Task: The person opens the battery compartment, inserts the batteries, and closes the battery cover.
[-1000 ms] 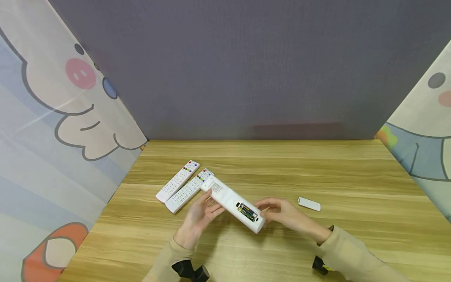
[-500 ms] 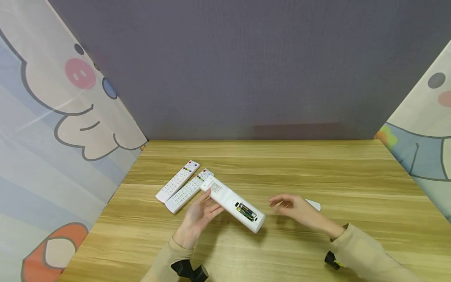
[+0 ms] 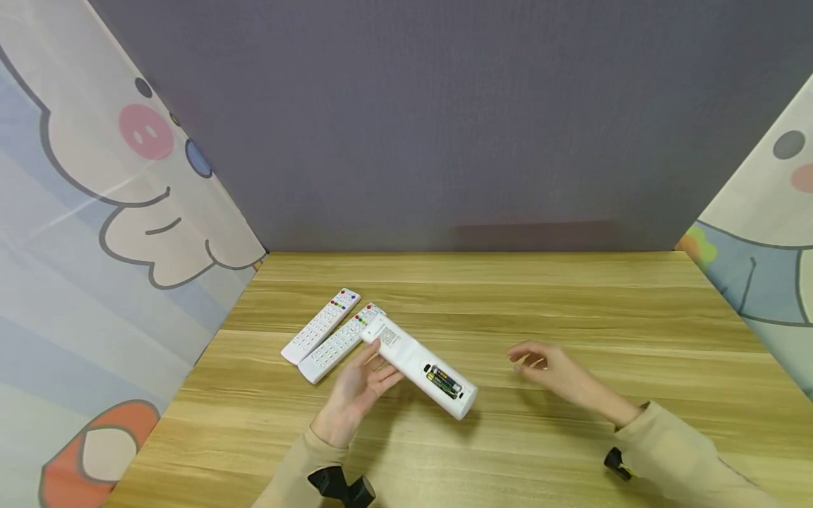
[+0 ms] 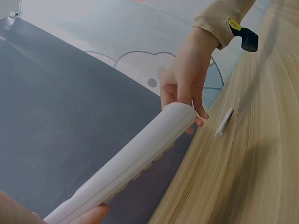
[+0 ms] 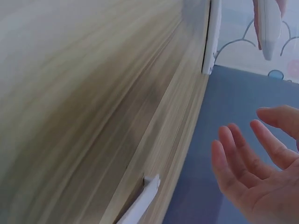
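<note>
My left hand (image 3: 352, 398) grips a white remote control (image 3: 413, 356) near its far end, back side up. Its battery compartment is uncovered, and two black-and-yellow batteries (image 3: 443, 381) lie inside. My right hand (image 3: 555, 370) hovers over the table to the right, fingers loosely bent; the right wrist view shows nothing in this hand (image 5: 261, 172). Below it on the table lies the small white battery cover (image 5: 140, 203), which the hand hides in the head view. The left wrist view also shows this cover (image 4: 224, 122).
Two more white remotes lie face up side by side at the left, the outer remote (image 3: 320, 327) and the inner remote (image 3: 339, 346). The held remote's tip overlaps the inner one in the head view. A grey panel (image 3: 444, 127) stands along the table's back edge.
My right hand has left the battery end of the held remote and moved right, over the battery cover. The left hand and its remote have stayed nearly still.
</note>
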`<control>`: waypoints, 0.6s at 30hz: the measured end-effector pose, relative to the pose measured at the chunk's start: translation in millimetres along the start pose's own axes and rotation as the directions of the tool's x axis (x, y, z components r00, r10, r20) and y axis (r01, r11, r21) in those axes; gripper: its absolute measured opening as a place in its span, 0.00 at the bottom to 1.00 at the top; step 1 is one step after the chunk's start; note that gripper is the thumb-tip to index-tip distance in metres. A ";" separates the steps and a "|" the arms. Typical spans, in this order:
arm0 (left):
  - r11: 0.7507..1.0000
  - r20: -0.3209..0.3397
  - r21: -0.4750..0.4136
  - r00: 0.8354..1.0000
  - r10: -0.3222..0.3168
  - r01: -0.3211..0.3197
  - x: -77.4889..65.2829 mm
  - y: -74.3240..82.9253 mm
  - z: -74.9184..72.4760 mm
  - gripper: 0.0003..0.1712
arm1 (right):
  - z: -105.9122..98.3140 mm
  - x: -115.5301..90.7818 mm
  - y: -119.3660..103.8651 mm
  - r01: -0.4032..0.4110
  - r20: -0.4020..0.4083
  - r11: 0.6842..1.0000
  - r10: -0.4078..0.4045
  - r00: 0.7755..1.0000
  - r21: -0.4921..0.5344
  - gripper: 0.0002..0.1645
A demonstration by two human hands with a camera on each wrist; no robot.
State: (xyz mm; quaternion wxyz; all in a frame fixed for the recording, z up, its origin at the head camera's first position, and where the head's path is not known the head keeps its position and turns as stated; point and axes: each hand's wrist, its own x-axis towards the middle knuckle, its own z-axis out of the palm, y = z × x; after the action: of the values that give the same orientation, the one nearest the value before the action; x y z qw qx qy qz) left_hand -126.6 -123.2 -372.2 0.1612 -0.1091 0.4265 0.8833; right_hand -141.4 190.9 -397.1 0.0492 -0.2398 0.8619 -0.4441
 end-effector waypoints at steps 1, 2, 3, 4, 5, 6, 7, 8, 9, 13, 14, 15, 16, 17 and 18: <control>1.000 -0.002 0.004 1.000 0.000 0.000 0.1 0.0 0.0 0.17 | -0.6 -0.3 1.3 0.002 -0.008 1.000 -0.002 1.000 -0.012 0.15; 1.000 -0.007 0.006 1.000 -0.002 0.002 0.1 0.1 0.0 0.17 | -1.2 -0.5 2.6 0.003 -0.015 1.000 -0.004 1.000 -0.024 0.15; 1.000 -0.008 0.011 1.000 -0.002 0.002 0.0 0.1 0.0 0.17 | -1.8 -0.7 4.0 0.003 -0.023 0.999 -0.004 1.000 -0.034 0.15; 1.000 -0.010 0.013 1.000 -0.002 0.002 -0.1 0.2 0.0 0.18 | -2.5 -0.9 5.1 0.002 -0.031 0.999 -0.003 1.000 -0.045 0.15; 1.000 -0.010 0.016 1.000 -0.001 0.001 -0.4 0.2 0.0 0.18 | -3.1 -1.2 6.3 0.004 -0.040 0.998 -0.006 0.999 -0.058 0.15; 1.000 -0.017 0.018 1.000 -0.003 0.003 -0.3 0.1 0.2 0.17 | -3.9 -1.5 7.5 0.004 -0.046 0.997 -0.008 0.999 -0.071 0.15; 1.000 -0.016 0.018 1.000 -0.001 0.001 -0.4 0.0 0.1 0.17 | -4.9 -2.0 8.5 0.002 -0.053 0.996 -0.007 0.999 -0.084 0.14; 1.000 -0.016 0.017 1.000 0.000 0.001 -0.6 0.0 0.1 0.17 | -5.9 -2.4 9.3 -0.001 -0.059 0.995 -0.005 0.998 -0.097 0.14; 1.000 -0.014 0.018 1.000 0.000 0.000 -0.7 0.1 0.1 0.17 | -7.1 -2.9 10.0 -0.006 -0.063 0.994 -0.001 0.998 -0.108 0.14; 1.000 -0.014 0.014 1.000 0.000 0.000 -0.9 0.0 -0.1 0.16 | -12.4 -5.2 12.2 -0.028 -0.069 0.986 0.017 0.997 -0.164 0.14; 1.000 -0.015 0.016 1.000 0.000 0.000 -0.9 0.0 -0.3 0.16 | -13.7 -5.7 12.9 -0.033 -0.068 0.984 0.021 0.997 -0.178 0.14; 1.000 -0.015 0.017 1.000 -0.001 0.001 -1.0 0.1 -0.4 0.16 | -14.8 -6.4 13.6 -0.041 -0.067 0.981 0.029 0.997 -0.188 0.15; 1.000 -0.017 0.018 1.000 -0.001 0.002 -1.0 0.0 -0.6 0.16 | -15.7 -6.9 14.6 -0.043 -0.066 0.979 0.031 0.997 -0.200 0.15; 1.000 -0.018 0.017 1.000 -0.002 0.002 -1.0 -0.1 -0.8 0.16 | -16.8 -7.3 15.3 -0.046 -0.067 0.977 0.033 0.997 -0.207 0.15; 1.000 -0.017 0.017 1.000 -0.002 0.002 -1.0 -0.1 -1.0 0.16 | -17.6 -7.8 16.4 -0.052 -0.066 0.975 0.039 0.997 -0.216 0.15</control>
State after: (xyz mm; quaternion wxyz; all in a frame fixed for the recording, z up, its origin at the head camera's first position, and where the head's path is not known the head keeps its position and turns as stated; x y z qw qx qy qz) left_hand -125.6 -124.2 -372.6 0.1594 -0.1157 0.4352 0.8785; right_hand -145.8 215.6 -400.5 0.0062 -0.2102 0.9116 -0.3531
